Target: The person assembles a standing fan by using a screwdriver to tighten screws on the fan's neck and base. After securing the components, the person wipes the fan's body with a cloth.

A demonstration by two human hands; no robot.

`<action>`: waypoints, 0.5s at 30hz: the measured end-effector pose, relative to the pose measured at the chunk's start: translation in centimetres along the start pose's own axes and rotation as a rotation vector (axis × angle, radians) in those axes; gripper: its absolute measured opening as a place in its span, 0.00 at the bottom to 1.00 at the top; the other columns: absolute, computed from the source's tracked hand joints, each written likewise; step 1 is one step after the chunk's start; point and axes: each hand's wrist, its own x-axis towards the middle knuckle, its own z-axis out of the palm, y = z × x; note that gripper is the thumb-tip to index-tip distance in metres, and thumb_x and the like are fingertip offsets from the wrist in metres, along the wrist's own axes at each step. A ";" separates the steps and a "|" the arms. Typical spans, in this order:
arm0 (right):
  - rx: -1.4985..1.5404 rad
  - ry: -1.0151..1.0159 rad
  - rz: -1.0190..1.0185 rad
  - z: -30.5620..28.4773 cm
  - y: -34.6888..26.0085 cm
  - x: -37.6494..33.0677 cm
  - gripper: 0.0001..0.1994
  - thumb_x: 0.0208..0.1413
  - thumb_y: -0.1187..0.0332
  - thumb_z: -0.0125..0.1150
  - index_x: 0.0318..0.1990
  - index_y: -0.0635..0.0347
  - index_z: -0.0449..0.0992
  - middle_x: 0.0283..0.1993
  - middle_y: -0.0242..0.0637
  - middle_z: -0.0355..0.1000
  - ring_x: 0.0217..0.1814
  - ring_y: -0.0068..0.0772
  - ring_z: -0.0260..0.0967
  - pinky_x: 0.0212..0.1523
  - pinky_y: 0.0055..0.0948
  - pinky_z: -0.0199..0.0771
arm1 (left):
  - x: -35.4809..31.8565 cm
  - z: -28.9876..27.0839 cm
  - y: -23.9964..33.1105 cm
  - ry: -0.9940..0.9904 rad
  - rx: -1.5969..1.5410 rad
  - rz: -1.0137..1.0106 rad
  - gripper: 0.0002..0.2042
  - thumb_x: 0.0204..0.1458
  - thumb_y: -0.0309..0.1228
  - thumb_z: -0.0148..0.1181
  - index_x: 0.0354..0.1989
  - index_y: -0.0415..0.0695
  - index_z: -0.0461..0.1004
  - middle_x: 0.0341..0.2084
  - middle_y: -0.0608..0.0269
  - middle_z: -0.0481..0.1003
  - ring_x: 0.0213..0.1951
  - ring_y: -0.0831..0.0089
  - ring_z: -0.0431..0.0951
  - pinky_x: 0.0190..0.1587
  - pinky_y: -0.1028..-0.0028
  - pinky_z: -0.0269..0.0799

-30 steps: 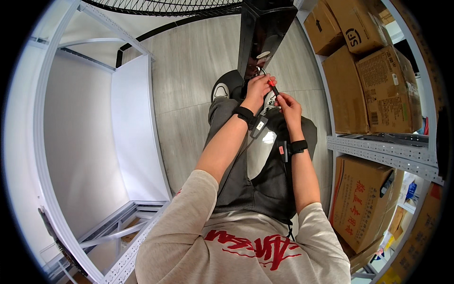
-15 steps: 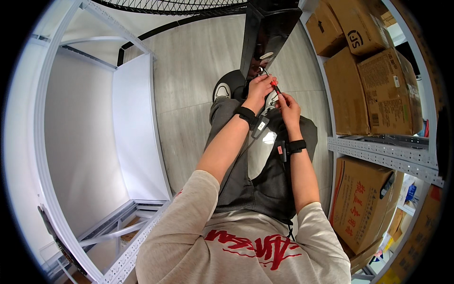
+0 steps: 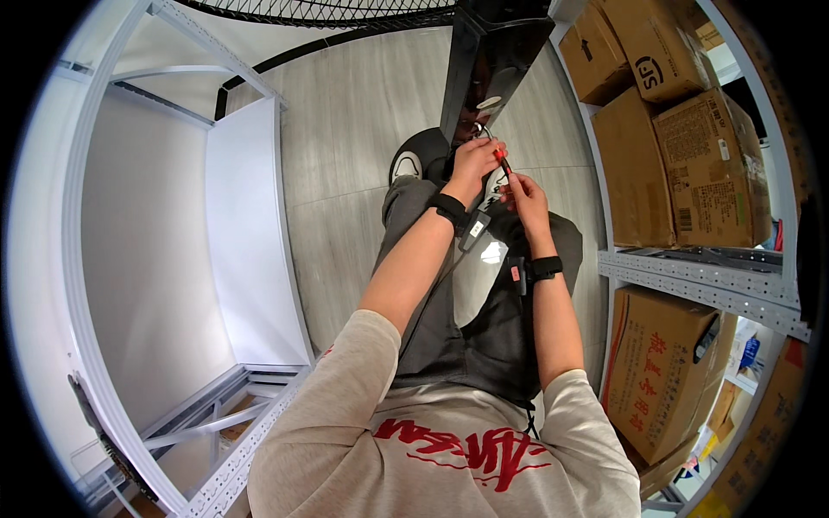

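Note:
My left hand (image 3: 473,164) is closed round a slim red-and-black handled tool (image 3: 504,162), close to the lower part of a glossy black post (image 3: 488,69). The tool's exact kind cannot be made out. Just beyond those fingers, a bent silvery metal piece (image 3: 481,129) shows against the post; whether it belongs to the tool is unclear. My right hand (image 3: 528,203) pinches the nearer end of the handle between thumb and fingers. Both wrists carry black straps with small dark boxes attached. My shoes flank the foot of the post.
At the right, a metal shelf (image 3: 691,272) holds stacked cardboard boxes (image 3: 708,168), with another large carton (image 3: 661,371) below. On the left stands a white metal frame with a pale panel (image 3: 246,233). Black wire mesh (image 3: 337,15) curves along the far edge above the grey floor (image 3: 345,129).
My right hand and wrist have shifted slightly, with the fingers somewhat more spread below the handle. My left hand stays in nearly the same place on the tool.

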 end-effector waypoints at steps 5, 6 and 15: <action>-0.096 -0.162 0.092 -1.3 0.2 -1.6 0.14 0.59 0.62 0.57 0.45 0.64 0.72 0.30 0.32 0.76 0.29 0.19 0.72 0.26 0.18 0.67 | -0.8 -1.1 0.5 -0.077 0.189 -0.188 0.12 0.56 0.30 0.56 0.43 0.34 0.71 0.41 0.51 0.76 0.42 0.64 0.78 0.46 0.69 0.74; -0.098 -0.185 0.103 -1.3 0.2 -1.8 0.14 0.59 0.62 0.57 0.44 0.64 0.72 0.30 0.33 0.76 0.28 0.19 0.72 0.26 0.18 0.67 | -1.1 -1.3 0.7 -0.086 0.218 -0.212 0.12 0.56 0.29 0.56 0.43 0.34 0.71 0.41 0.50 0.76 0.41 0.64 0.79 0.45 0.69 0.74; -0.071 -0.260 0.110 0.5 0.9 -3.6 0.18 0.55 0.64 0.62 0.46 0.68 0.70 0.30 0.36 0.76 0.29 0.22 0.74 0.25 0.19 0.69 | -3.7 -3.1 2.9 -0.003 0.233 -0.160 0.12 0.54 0.29 0.58 0.43 0.33 0.70 0.38 0.48 0.77 0.39 0.62 0.80 0.43 0.69 0.78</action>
